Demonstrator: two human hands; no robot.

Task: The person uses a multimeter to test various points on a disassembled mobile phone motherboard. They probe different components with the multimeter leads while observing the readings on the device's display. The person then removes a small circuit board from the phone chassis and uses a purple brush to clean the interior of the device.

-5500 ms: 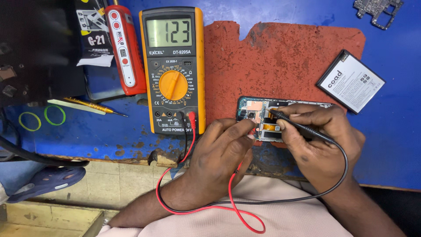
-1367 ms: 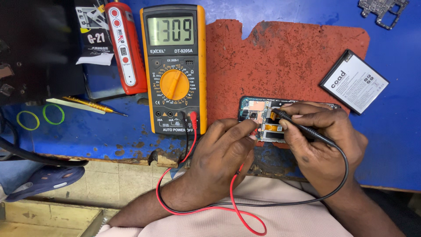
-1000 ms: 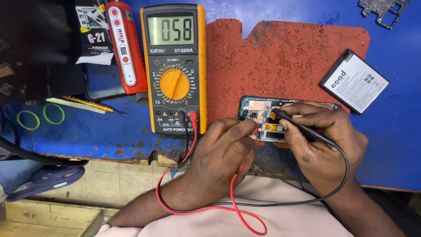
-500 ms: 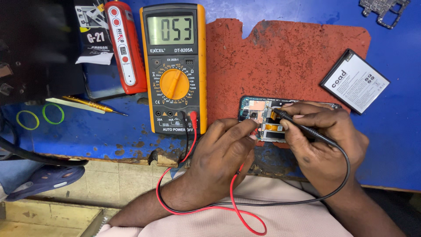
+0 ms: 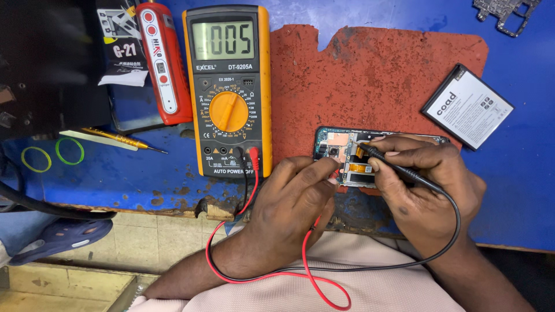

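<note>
**Two probe tips crowding one small board**

The left hand (image 5: pixel 292 199) is pinching the red probe, almost hidden under the fingers, against the opened phone (image 5: pixel 352 159), which is lying on the red mat (image 5: pixel 376 75) at the near edge of the blue surface (image 5: pixel 520 190). The right hand (image 5: pixel 425 185) is gripping the black probe (image 5: pixel 399 167) like a pen, its tip resting on the exposed parts just beside the other.

With the tips sitting so near each other, a small slip is likely to bridge neighbouring contacts or scratch a flex strip. The red lead (image 5: pixel 272 274) and black lead (image 5: pixel 445 231) are looping across the lap; a snag there could jerk a probe or drag the multimeter (image 5: pixel 228 92). The phone is lying unclamped, so pressing harder could skid it toward the edge.
</note>
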